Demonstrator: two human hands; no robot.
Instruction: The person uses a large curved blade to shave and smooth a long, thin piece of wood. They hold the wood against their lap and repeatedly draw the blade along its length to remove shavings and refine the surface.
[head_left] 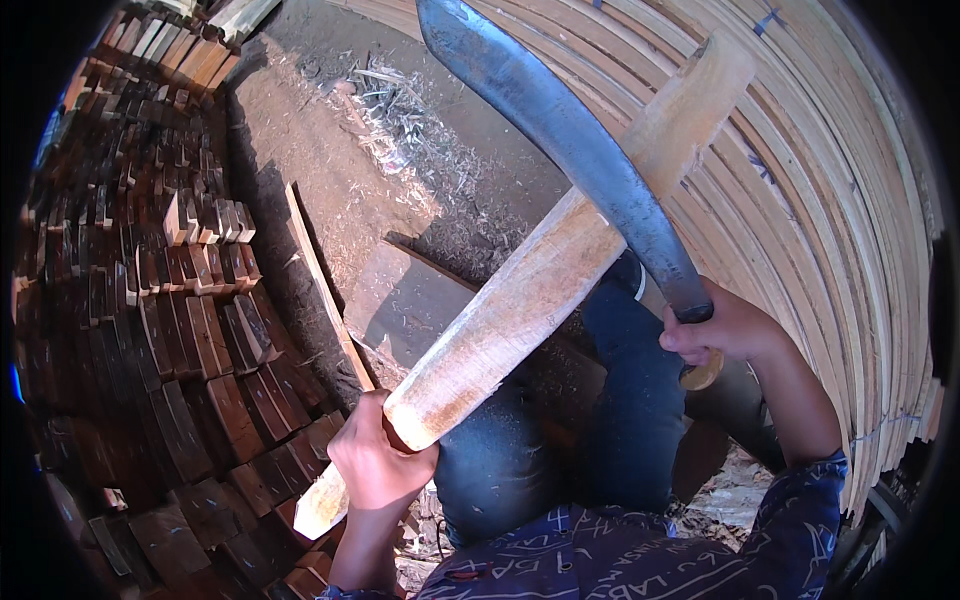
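Observation:
My left hand (375, 462) grips the near end of a long pale wooden piece (540, 280), which slants up and to the right across my knees. My right hand (722, 328) is closed on the handle of a large curved dark-bladed chopping knife (560, 125). The blade rises up and to the left, crossing over the wooden piece near its upper part. My legs in blue jeans (620, 420) lie under both.
Stacked short wooden blocks (170, 300) fill the left side. A curved wall of pale wooden strips (830, 220) runs along the right. A flat board (405, 300) and a thin slat (325, 290) lie on the dirt floor, with wood shavings (410, 120) farther off.

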